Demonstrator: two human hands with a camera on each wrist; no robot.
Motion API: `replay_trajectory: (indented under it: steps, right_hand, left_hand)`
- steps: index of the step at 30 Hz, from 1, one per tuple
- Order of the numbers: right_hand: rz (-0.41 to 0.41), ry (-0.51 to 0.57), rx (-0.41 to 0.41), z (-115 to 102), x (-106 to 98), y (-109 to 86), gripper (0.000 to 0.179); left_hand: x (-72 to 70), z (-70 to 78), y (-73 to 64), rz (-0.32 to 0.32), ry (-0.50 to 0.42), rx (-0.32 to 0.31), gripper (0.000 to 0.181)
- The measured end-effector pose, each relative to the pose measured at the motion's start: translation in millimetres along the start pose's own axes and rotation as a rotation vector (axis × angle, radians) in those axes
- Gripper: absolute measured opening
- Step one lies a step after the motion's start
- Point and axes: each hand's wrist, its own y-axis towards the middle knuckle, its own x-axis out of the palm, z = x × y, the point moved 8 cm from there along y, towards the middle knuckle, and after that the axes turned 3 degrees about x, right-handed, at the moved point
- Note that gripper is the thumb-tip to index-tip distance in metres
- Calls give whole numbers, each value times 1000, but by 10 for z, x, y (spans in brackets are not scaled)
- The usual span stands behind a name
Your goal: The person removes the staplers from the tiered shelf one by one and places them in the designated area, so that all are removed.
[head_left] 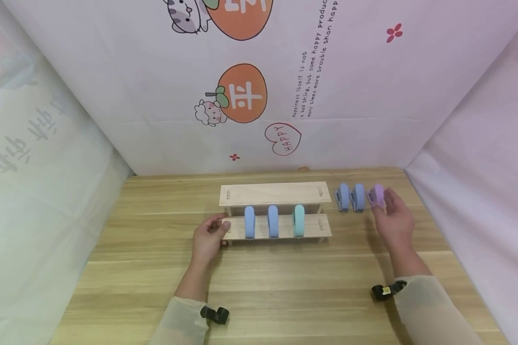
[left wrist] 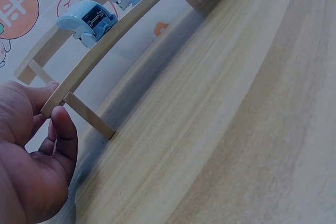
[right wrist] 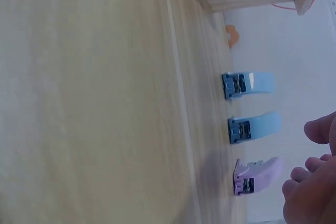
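My left hand [head_left: 207, 242] pinches the left end of the lower step of a two-tier wooden shelf [head_left: 283, 226], thumb on top and fingers underneath. On that step stand two blue staplers [head_left: 250, 223] and a teal stapler [head_left: 299, 221], spaced apart in a row. At the right, my right hand [head_left: 394, 223] is beside a purple stapler [head_left: 376, 195] on the table, thumb and fingers spread around it. The right wrist view shows a gap between those fingers and the purple stapler [right wrist: 258, 176].
Two more blue staplers [head_left: 343, 197] stand on the table between the shelf and the purple one. The shelf's upper step [head_left: 274, 194] is behind the lower one. A printed white cloth [head_left: 349, 143] hangs behind the wooden table [head_left: 276, 292], with white cloth at both sides.
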Motion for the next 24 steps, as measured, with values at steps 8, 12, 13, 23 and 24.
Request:
replay_trajectory:
  steps: [8, 12, 13, 23, 24]
  right_hand:
    - [-7, -28, -49, -99, 69, -100, 71]
    - [-26, -26, -68, -128, 109, -133, 72]
    - [-30, -23, -70, -135, 119, -145, 72]
    - [-91, 96, -129, -180, 284, -249, 71]
    - [-97, 92, -132, -188, 295, -264, 71]
  left_hand:
    - [-17, -224, 124, 5, 3, 3, 35]
    - [-28, -288, 150, 10, -18, 33, 33]
    - [-30, -292, 149, 9, -22, 38, 33]
    - [-24, -279, 156, 18, 0, 7, 34]
    - [-23, -288, 161, 15, -6, 13, 34]
